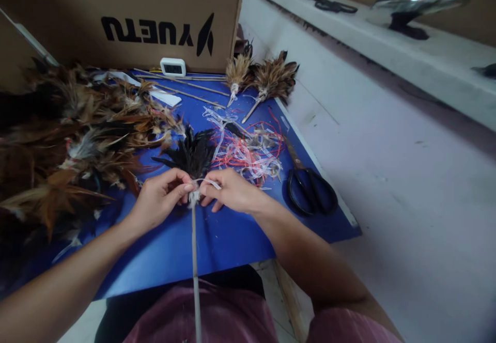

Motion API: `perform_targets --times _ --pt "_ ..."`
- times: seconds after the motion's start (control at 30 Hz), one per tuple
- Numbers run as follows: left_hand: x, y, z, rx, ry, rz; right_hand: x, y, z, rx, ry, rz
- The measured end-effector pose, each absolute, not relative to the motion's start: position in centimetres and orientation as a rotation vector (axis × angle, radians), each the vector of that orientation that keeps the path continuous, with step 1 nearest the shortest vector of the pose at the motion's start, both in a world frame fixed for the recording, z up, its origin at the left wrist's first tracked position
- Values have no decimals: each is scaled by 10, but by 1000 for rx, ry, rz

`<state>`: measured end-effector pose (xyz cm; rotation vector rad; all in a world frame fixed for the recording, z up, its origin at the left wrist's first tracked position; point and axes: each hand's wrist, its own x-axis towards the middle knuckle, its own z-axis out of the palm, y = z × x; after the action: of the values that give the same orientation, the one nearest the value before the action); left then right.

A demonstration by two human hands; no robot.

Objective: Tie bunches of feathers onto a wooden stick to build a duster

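Note:
A bundle of dark feathers (192, 152) fans out at the far end of a thin stick (194, 245), which runs back over the table edge toward my lap. Where feathers meet stick, the quill ends form a pale bound base (194, 197). My left hand (165, 194) pinches this base from the left with thumb and forefinger. On the other side, my right hand (228, 190) is closed with a thin white plastic strip (209, 182) between its fingers. The strip runs across to the base near my left fingertips.
Brown feather bundles (96, 152) are heaped at left. Red and white string scraps (248, 152) lie beyond my right hand, near black-handled scissors (310, 190). Two finished-looking feather dusters (267, 82), loose sticks (186, 87) and a small white digital display (172, 67) sit before a cardboard box (155, 2).

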<state>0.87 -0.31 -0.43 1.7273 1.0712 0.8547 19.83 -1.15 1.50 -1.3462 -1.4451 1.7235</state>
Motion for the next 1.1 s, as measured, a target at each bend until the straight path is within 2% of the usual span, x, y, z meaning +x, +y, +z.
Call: perform_targets --times 0.23,0.47,1.1 --pt "6 -6 -3 2023 1136 818 200 -17 13 -1360 -1874 1313" --pt "8 -8 4 2244 1157 886 200 -22 22 -1368 -2049 987" --pt "14 -10 1 2303 1225 849 198 -24 23 -1292 -1948 1090"
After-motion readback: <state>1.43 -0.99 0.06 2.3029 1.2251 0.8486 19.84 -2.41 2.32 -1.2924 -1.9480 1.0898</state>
